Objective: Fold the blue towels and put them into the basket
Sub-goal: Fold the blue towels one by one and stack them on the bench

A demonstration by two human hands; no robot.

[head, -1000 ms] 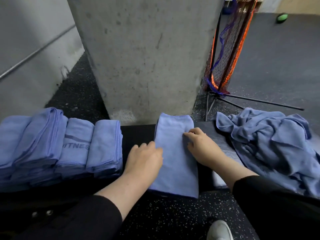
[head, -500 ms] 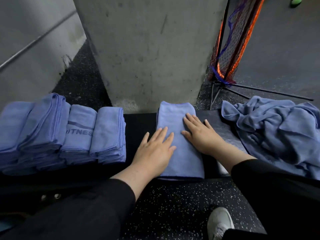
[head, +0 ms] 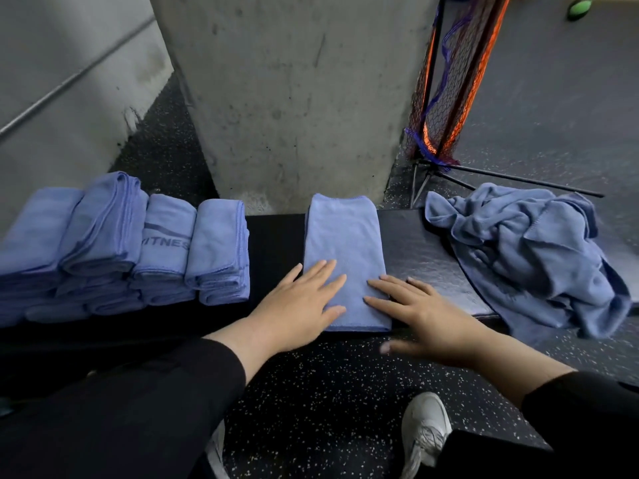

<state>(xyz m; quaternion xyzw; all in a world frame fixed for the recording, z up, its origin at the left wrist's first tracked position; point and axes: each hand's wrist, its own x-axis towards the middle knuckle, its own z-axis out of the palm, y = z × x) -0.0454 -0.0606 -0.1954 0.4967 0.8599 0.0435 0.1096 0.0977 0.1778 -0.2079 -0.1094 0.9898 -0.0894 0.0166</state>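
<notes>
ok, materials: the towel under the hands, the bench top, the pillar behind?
Flat folded towel: looks like microfibre, matte, fine nap, stitched edge. Bench top: black, slight sheen with a pebbled grain, probably vinyl or leatherette padding; cannot confirm. Pillar: bare concrete, grey, pitted and stained. Left hand and right hand rest flat on the towel.

The folded towel (head: 344, 250) is light blue, like the stacked towels (head: 114, 250), and 1 of those has darker blue letters. The messy towel pile (head: 529, 250) is duller blue. The bench (head: 411, 243) is black, the floor (head: 321, 409) black with white speckles, the net (head: 446, 88) orange and purple, the shoe (head: 427, 430) white
</notes>
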